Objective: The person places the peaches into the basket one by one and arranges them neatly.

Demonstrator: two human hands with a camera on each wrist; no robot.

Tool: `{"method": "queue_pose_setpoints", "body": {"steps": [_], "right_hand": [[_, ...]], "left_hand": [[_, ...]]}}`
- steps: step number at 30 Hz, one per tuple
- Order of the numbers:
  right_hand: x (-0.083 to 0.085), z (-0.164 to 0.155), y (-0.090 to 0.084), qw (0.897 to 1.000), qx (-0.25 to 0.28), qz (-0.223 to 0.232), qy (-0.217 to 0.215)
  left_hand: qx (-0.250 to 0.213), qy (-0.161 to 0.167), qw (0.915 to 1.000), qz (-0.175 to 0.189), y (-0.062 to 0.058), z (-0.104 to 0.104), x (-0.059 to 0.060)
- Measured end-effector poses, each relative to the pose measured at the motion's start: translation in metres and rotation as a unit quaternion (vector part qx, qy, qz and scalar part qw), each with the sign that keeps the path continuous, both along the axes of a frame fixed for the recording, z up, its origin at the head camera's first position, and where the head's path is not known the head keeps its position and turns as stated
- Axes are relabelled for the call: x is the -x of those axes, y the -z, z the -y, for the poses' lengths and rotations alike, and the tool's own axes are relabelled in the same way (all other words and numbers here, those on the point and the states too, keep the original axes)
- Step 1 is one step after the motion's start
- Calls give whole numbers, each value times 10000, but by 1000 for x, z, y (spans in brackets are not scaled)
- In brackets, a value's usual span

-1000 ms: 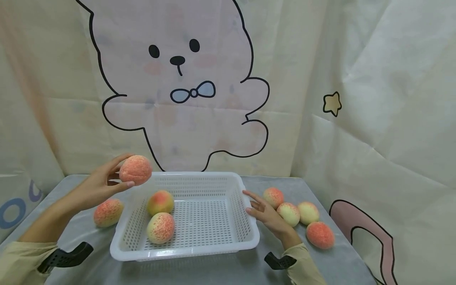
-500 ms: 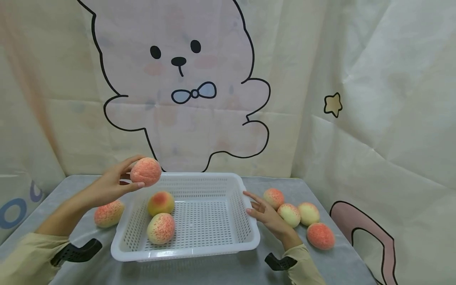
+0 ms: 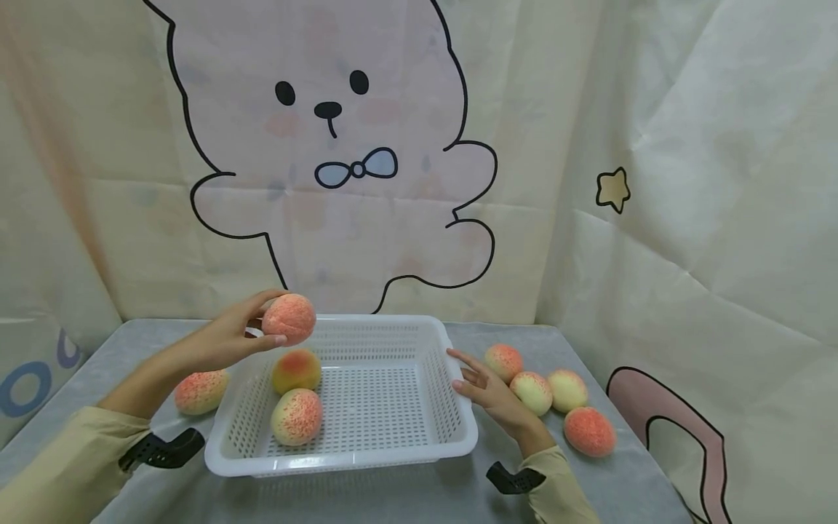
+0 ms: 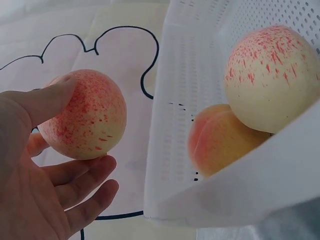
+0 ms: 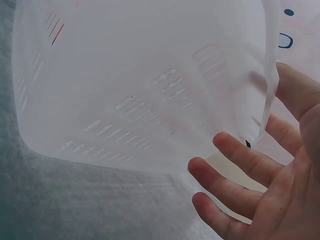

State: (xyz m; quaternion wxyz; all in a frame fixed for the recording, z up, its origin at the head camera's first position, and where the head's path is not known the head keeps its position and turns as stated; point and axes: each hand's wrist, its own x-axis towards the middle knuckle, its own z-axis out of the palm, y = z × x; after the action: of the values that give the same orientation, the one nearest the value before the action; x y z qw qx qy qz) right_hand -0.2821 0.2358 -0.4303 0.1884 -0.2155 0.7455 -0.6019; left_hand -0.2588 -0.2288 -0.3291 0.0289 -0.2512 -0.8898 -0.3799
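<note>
In the head view my left hand [image 3: 229,338] holds a pinkish-orange peach [image 3: 289,319] between thumb and fingers, raised over the left back part of a white plastic basket [image 3: 340,461]. The left wrist view shows the thumb on top of this peach [image 4: 90,117] and fingers beneath it. Two more peaches lie inside the basket on its left side: a yellow-orange one [image 3: 297,370] and a pale, red-speckled one [image 3: 297,417]. At the basket's right rim, my right hand [image 3: 494,397] touches the edge with relaxed fingers; its lower fingers are spread along the outer wall [image 5: 125,120].
Left of the basket a speckled peach [image 3: 201,393] rests on the grey tabletop [image 3: 366,502]. Several peaches sit right of the basket, among them a reddish one [image 3: 589,431] and a pale yellow one [image 3: 567,389]. A printed curtain [image 3: 524,87] hangs behind the table.
My left hand has moved right with the peach, from beside the basket's left back corner to over its inside. The right hand and the basket stay in place.
</note>
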Motion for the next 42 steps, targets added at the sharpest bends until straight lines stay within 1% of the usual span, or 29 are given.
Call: {"method": "queue_pose_setpoints", "body": {"steps": [2,7,12,23,27,31,37,42], "right_hand": [[0,0,-1,10000,-17,-17,8],[0,0,-1,10000,-23,-16,15],[0,0,0,10000,-3,-20,9],[-1,1,0,10000,-26,45,47],[-1,0,0,10000,-8,53,45],[-1,0,0,10000,20,23,24],[-1,0,0,10000,30,4,9],[-1,0,0,10000,0,17,24]], "left_hand": [[46,13,10000,6,-1,-2,1],[113,176,9998,25,-5,-8,2],[157,289,9993,153,-8,-15,3],[252,526,9975,409,-4,-26,13],[328,507,9968,526,-5,-31,17],[401,560,9958,601,-5,-35,20],[378,749,9938,729,-5,-40,23],[370,781,9927,845,-2,-41,27]]}}
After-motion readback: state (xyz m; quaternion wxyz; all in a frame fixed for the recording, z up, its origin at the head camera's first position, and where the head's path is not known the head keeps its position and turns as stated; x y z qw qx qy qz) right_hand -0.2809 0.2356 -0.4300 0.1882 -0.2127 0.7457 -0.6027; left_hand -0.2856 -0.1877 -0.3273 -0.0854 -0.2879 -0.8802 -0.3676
